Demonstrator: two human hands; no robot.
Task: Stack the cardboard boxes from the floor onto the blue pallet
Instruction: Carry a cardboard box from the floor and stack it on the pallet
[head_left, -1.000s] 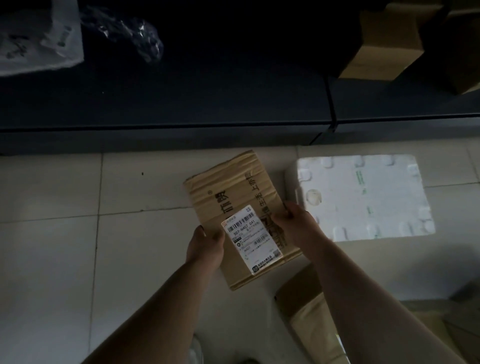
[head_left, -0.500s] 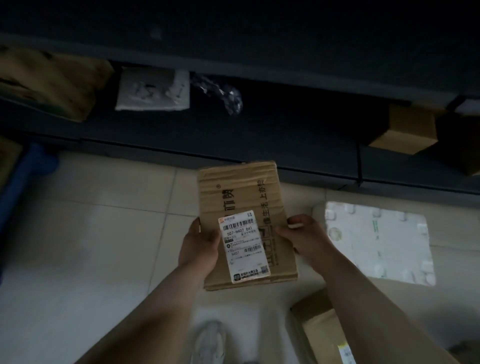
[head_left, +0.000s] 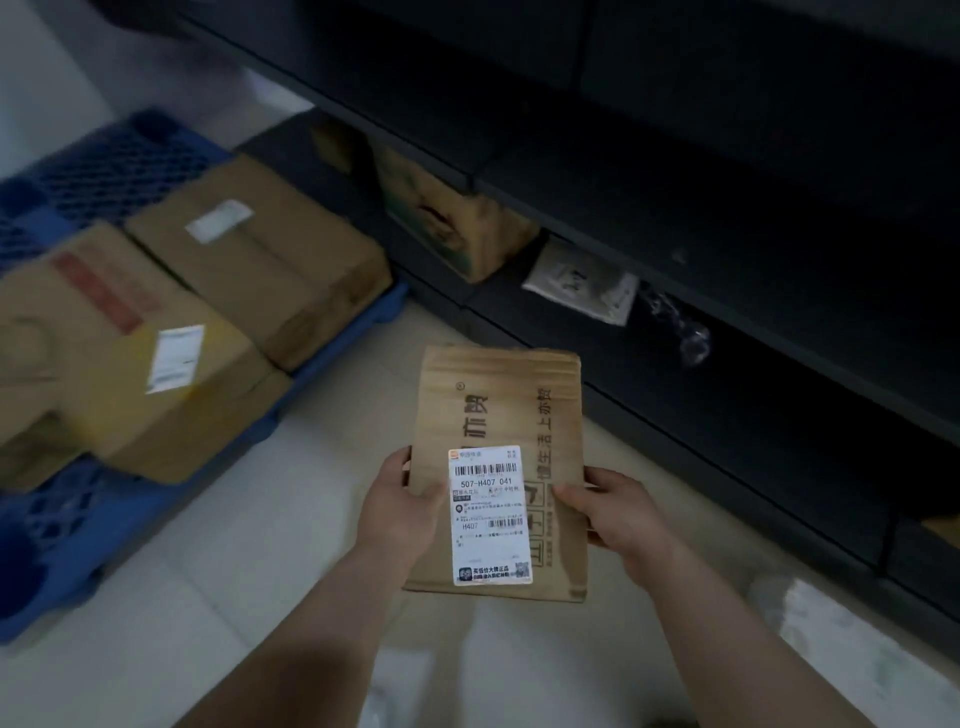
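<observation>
Blue pallet (head_left: 62, 530) at far left, flat on the pale tiled floor (head_left: 208, 582). On it, two large cardboard boxes touching side by side, both blurred: nearer box (head_left: 119, 358) with a red strip and a white label, farther box (head_left: 260, 254) with a small white label on top. Right of the pallet, held above the floor and apart from the stack, flat cardboard box (head_left: 501, 405), long side pointing away, printed face up, white shipping label (head_left: 491, 514) with barcodes on its near half. Left hand (head_left: 402, 512) gripping the box's left edge, thumb on top beside the label, other fingers hidden beneath. Right hand (head_left: 618, 514) gripping the right edge likewise, thumb pressed on the top face, other fingers wrapped round the edge and mostly hidden. Further right, dark shelving (head_left: 727, 218) along the floor; on its lowest shelf a printed carton (head_left: 447, 223), then a white packet (head_left: 582, 283), then crumpled clear plastic (head_left: 683, 335). At bottom right, blurred white block (head_left: 841, 639) on the floor.
</observation>
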